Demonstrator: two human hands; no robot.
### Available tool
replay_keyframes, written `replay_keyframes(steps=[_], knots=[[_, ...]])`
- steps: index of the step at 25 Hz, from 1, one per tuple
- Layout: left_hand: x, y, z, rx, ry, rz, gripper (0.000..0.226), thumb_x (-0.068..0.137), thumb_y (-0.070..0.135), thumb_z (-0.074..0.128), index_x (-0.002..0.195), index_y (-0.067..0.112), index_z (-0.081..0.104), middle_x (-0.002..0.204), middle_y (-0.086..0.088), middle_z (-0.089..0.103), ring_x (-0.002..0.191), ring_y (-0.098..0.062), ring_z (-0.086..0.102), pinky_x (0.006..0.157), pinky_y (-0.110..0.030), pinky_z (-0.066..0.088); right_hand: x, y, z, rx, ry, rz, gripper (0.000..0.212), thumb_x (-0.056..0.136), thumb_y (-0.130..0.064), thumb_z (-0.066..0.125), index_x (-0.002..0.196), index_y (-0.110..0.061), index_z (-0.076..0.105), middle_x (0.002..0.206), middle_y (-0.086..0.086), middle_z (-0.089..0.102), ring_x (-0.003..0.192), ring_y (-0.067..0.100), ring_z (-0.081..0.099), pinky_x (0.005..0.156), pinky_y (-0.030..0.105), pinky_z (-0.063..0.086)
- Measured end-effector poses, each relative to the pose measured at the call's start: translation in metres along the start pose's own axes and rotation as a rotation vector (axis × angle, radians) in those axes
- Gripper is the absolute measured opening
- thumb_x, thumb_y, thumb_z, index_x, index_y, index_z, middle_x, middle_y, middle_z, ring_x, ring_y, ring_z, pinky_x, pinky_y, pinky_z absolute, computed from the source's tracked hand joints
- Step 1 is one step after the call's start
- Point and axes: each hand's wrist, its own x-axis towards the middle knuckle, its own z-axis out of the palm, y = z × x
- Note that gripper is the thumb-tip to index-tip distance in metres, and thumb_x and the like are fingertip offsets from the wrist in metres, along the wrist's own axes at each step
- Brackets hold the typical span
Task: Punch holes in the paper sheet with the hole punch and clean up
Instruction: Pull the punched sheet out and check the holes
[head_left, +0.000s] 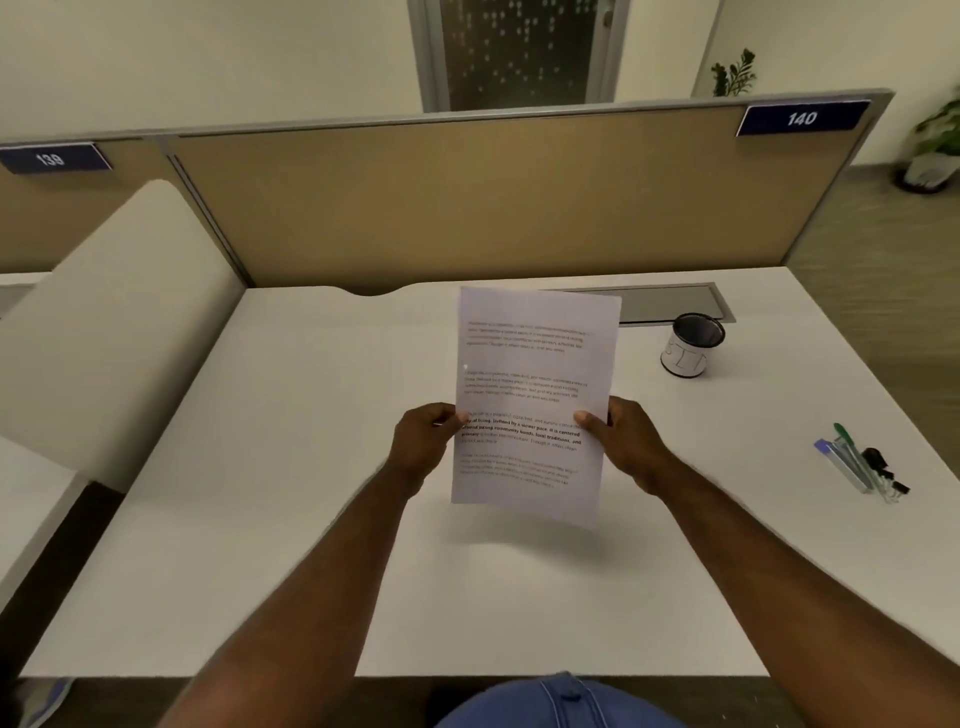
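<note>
A printed paper sheet (535, 364) with several paragraphs of text is held upright above the middle of the white desk (291, 519). My left hand (423, 447) pinches its left edge and my right hand (631, 441) pinches its right edge, thumbs on the front. A small pale spot shows near the sheet's left margin. No hole punch is in view.
A black-rimmed white cup (691, 345) stands at the back right, in front of a grey cable hatch (675, 301). Pens and a black clip (860, 465) lie near the right edge. A tan partition (467, 208) closes the back; a cream divider (114, 332) stands on the left.
</note>
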Motion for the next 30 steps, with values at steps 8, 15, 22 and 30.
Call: replay_keyframes(steps=[8,15,22,30], knots=[[-0.006,-0.025,-0.003,-0.119,0.101,0.085,0.008,0.083,0.025,0.073,0.090,0.027,0.076,0.082,0.008,0.072,0.070,0.003,0.063,0.069,-0.021,0.049,-0.014,0.002,0.021,-0.345,0.104,-0.170,0.029,0.099,-0.024,0.039,0.109,-0.003,0.057,0.107,0.013,0.061,0.091,0.022,0.057,0.076,0.036,0.050],[-0.005,-0.035,-0.003,-0.180,0.163,0.112,0.013,0.083,0.016,0.073,0.095,0.014,0.075,0.090,-0.002,0.070,0.074,-0.007,0.062,0.072,-0.025,0.050,-0.019,0.015,0.017,-0.354,0.353,-0.248,0.012,0.088,-0.010,0.061,0.094,0.000,0.064,0.091,0.016,0.064,0.079,0.024,0.057,0.069,0.027,0.040],[-0.009,-0.037,-0.002,-0.201,0.169,0.152,0.013,0.082,0.011,0.072,0.091,0.021,0.075,0.093,-0.002,0.073,0.082,-0.009,0.067,0.080,-0.027,0.054,-0.027,0.015,0.015,-0.186,0.450,-0.277,0.016,0.076,-0.008,0.073,0.092,-0.007,0.070,0.084,0.001,0.072,0.071,0.014,0.065,0.069,0.009,0.049],[-0.018,-0.040,-0.001,-0.248,0.185,0.147,0.013,0.083,0.007,0.071,0.090,0.018,0.074,0.090,0.000,0.072,0.077,0.001,0.066,0.072,-0.013,0.052,-0.033,0.013,0.022,-0.121,0.528,-0.273,0.014,0.075,-0.010,0.076,0.087,-0.010,0.068,0.080,0.003,0.072,0.063,0.001,0.062,0.064,0.005,0.049]])
